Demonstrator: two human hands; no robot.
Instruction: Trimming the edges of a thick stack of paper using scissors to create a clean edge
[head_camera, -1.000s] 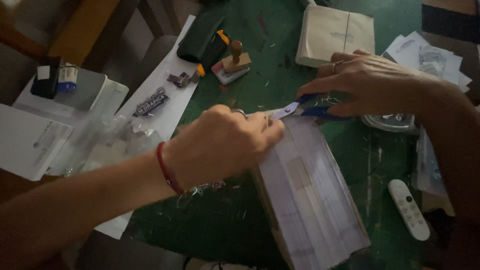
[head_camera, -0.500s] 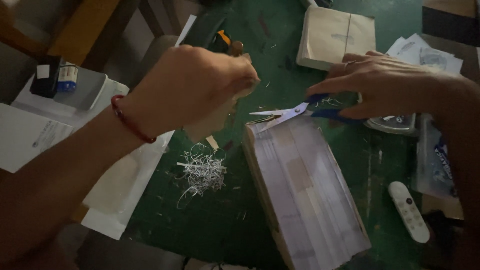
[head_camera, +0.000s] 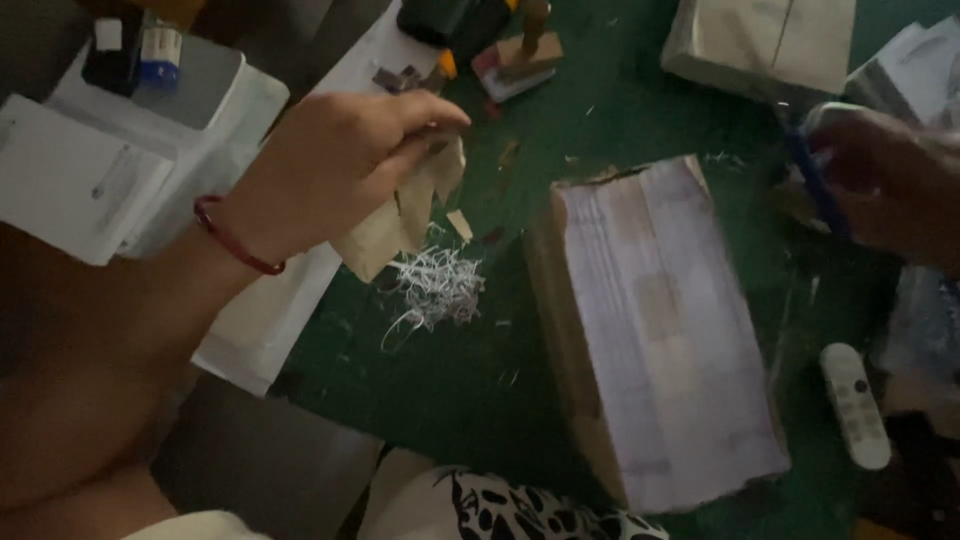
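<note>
My left hand (head_camera: 340, 165), with a red cord at the wrist, pinches a torn strip of brown wrapping paper (head_camera: 400, 215) above the green table. Just below it lies a small heap of white paper shreds (head_camera: 437, 285). A thick stack of paper in brown wrapping (head_camera: 660, 330), its top end torn open, lies in the middle. My right hand (head_camera: 890, 180) is at the right edge, blurred, gripping blue-handled scissors (head_camera: 815, 180) away from the stack.
A white box (head_camera: 120, 150) carrying small dark items sits at the left, with a long white envelope (head_camera: 265, 320) beside it. A wooden stamp (head_camera: 520, 55) and another wrapped bundle (head_camera: 765, 45) lie at the back. A white remote (head_camera: 855, 405) rests at right.
My left hand pulled the cut brown strip off the stack and leftward. The right hand drew the scissors back to the right, off the stack. The view shifted closer.
</note>
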